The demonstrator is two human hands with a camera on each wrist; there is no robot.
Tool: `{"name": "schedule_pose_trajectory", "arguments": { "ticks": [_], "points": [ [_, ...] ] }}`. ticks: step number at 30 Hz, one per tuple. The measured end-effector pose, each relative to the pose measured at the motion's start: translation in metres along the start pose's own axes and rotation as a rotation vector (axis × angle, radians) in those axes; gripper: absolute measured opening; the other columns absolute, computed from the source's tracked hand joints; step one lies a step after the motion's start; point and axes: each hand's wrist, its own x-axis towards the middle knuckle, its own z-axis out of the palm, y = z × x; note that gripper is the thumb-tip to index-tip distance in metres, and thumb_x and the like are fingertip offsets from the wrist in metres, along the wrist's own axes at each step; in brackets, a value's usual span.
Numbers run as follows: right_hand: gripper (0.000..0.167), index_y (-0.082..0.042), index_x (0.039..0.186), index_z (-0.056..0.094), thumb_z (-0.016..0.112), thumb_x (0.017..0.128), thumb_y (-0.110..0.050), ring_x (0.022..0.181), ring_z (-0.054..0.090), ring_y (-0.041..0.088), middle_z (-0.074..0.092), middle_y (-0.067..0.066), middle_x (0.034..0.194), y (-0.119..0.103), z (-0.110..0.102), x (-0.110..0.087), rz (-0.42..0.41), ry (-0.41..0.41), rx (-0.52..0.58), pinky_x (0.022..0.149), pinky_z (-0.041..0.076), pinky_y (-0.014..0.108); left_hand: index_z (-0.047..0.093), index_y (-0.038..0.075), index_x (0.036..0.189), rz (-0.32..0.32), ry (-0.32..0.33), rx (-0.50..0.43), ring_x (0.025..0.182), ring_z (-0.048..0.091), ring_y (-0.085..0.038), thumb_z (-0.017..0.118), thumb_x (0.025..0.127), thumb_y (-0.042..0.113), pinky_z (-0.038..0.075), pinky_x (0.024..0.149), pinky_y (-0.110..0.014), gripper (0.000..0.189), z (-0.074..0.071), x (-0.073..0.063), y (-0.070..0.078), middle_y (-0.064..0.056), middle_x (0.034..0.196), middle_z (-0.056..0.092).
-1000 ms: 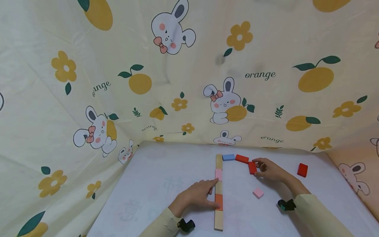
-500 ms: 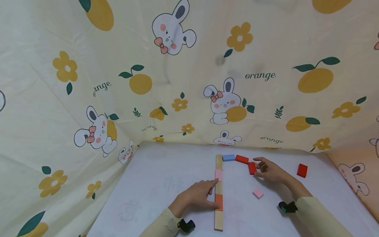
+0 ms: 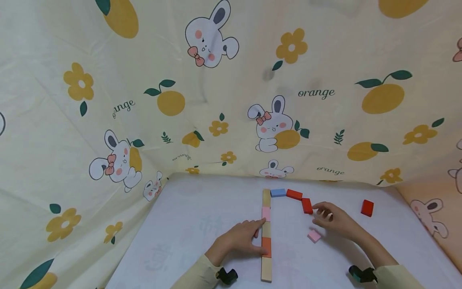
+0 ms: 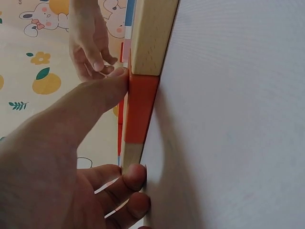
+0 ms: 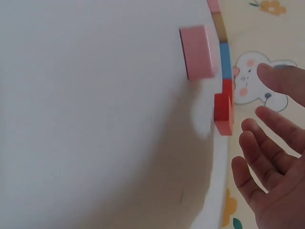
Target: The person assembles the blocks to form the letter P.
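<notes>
A straight row of blocks runs up the table: plain wooden ones, an orange block [image 3: 266, 242] and a pink block [image 3: 266, 211]. My left hand [image 3: 241, 237] lies along its left side, thumb on the orange block and index fingertip at the pink one. From the row's far end a blue block [image 3: 278, 192], a red block [image 3: 294, 194] and a second, turned red block [image 3: 307, 206] curve off to the right. Just right of that last one, my right hand [image 3: 335, 220] hovers with nothing in it; its fingers spread apart in the right wrist view [image 5: 276, 148].
A loose pink block [image 3: 314, 236] lies on the white table [image 3: 202, 208] below the right hand. Farther right sits another red block [image 3: 367, 208]. A printed cloth [image 3: 223, 92] rises behind the table and at both sides.
My right hand has left the turned red block and drawn back to the right and toward me. That block stays where it was. The left hand holds its place.
</notes>
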Motion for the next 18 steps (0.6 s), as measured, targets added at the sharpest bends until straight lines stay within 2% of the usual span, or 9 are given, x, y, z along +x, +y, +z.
{"name": "schedule_pose_trajectory", "arguments": {
  "ticks": [6,10,12,18],
  "points": [
    [0.053,-0.003,0.133,0.065,0.088,0.091,-0.028,0.100,0.056,0.024,0.062,0.008,0.109,-0.005,0.009,-0.018,0.025,0.002,-0.009,0.077,0.052,0.024,0.037,0.028,0.168,-0.010,-0.001,0.000,0.088,0.047,-0.006,0.081,0.088,0.064,0.040,0.072,-0.029,0.099,-0.001,-0.003,0.003,0.009,0.094,0.053],
    [0.054,-0.004,0.131,0.066,0.090,0.089,-0.029,0.097,0.055,0.023,0.061,0.007,0.106,-0.009,0.014,-0.027,0.052,-0.003,-0.018,0.074,0.050,0.024,0.036,0.029,0.169,-0.017,-0.001,0.015,0.098,0.048,-0.006,0.081,0.088,0.065,0.046,0.087,-0.032,0.099,-0.002,-0.004,0.004,0.012,0.107,0.058],
    [0.055,-0.004,0.130,0.066,0.090,0.088,-0.030,0.096,0.055,0.023,0.061,0.007,0.106,-0.011,0.016,-0.031,0.060,-0.002,-0.026,0.073,0.050,0.024,0.036,0.028,0.169,-0.014,-0.001,0.016,0.099,0.047,-0.007,0.081,0.088,0.065,0.046,0.089,-0.032,0.100,-0.003,-0.004,0.003,0.012,0.107,0.057],
    [0.053,-0.005,0.123,0.066,0.093,0.085,-0.031,0.093,0.053,0.022,0.059,0.006,0.100,-0.013,0.019,-0.038,0.090,-0.005,-0.037,0.072,0.048,0.024,0.037,0.027,0.169,-0.005,0.001,0.000,0.092,0.047,-0.006,0.081,0.088,0.065,0.040,0.076,-0.030,0.100,-0.001,-0.003,0.002,0.010,0.094,0.052]
  ]
}}
